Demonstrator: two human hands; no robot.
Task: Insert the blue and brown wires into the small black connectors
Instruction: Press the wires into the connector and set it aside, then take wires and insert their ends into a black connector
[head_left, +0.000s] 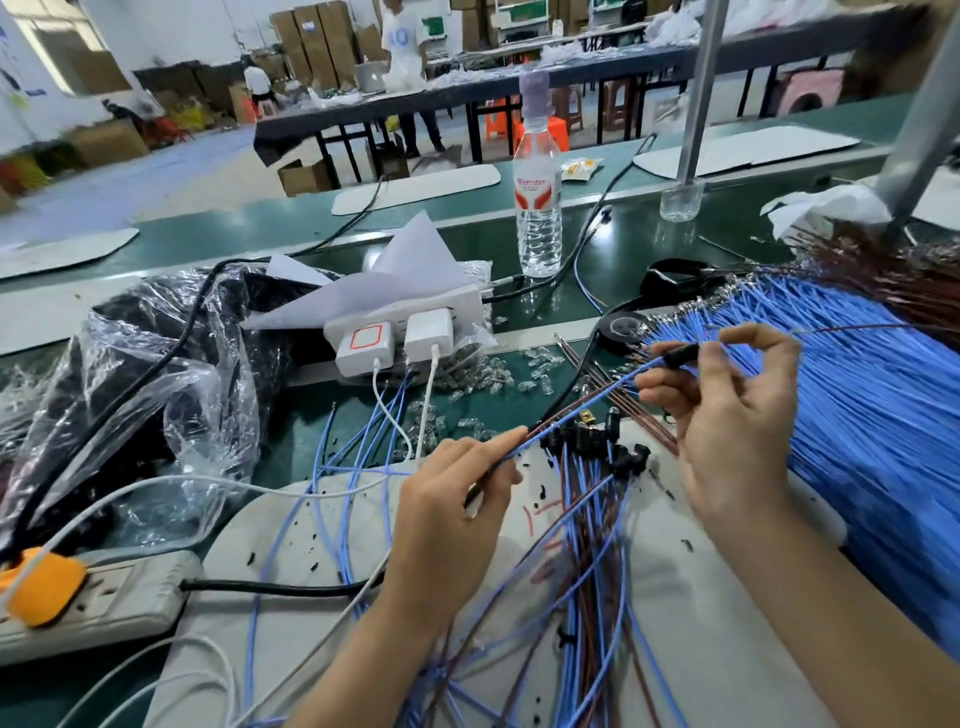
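**Blue wire (587, 400) and black connector (683, 355) held between both hands**
The left hand (457, 499) pinches the blue wire between thumb and forefinger. The right hand (727, 415) pinches the connector at the wire's other end, raised above the bench. A brown wire (857, 328) leads off to the right from those fingers. More wired connectors (597, 447) lie heaped on the grey mat (727, 597) between the hands, near the blue wire bundle (857, 405).
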